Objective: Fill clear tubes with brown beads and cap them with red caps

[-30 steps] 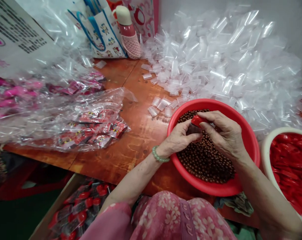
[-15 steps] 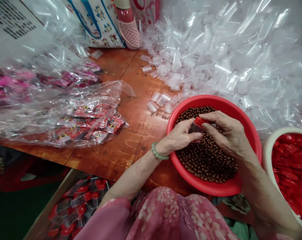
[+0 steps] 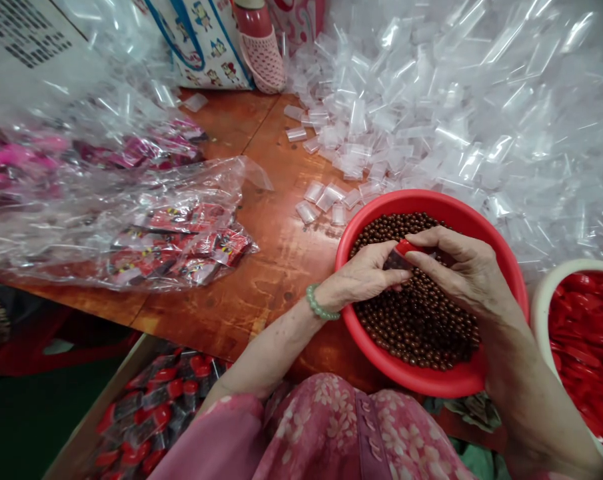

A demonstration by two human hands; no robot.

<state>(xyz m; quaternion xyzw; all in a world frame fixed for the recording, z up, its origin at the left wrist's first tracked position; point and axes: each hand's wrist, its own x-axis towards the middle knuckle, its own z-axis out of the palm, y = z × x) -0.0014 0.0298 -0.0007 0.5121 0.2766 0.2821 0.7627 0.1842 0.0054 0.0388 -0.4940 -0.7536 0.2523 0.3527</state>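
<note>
Over the red basin [image 3: 351, 333] of brown beads [image 3: 416, 333], my two hands meet at one small piece. My left hand [image 3: 364, 275], wearing a green bead bracelet [image 3: 321, 304], pinches a small clear plastic case [image 3: 394, 261] that looks dark inside. On the end of this case sits a red cap [image 3: 406, 246], gripped between the thumb and fingers of my right hand [image 3: 464, 267]. My fingers cover part of the case, so its lower end is hidden.
Clear plastic sleeves [image 3: 381, 127] are heaped behind the basin. A white tub [image 3: 538, 307] of red caps [image 3: 584, 340] stands at right. Bagged red packets [image 3: 196, 247] lie left. Below the table edge, a box holds capped cases [image 3: 151, 407]. A bottle [image 3: 262, 53] stands at the back.
Both hands have shifted slightly down and right in the picture, still joined at the case and cap. The whole view has drifted a little.
</note>
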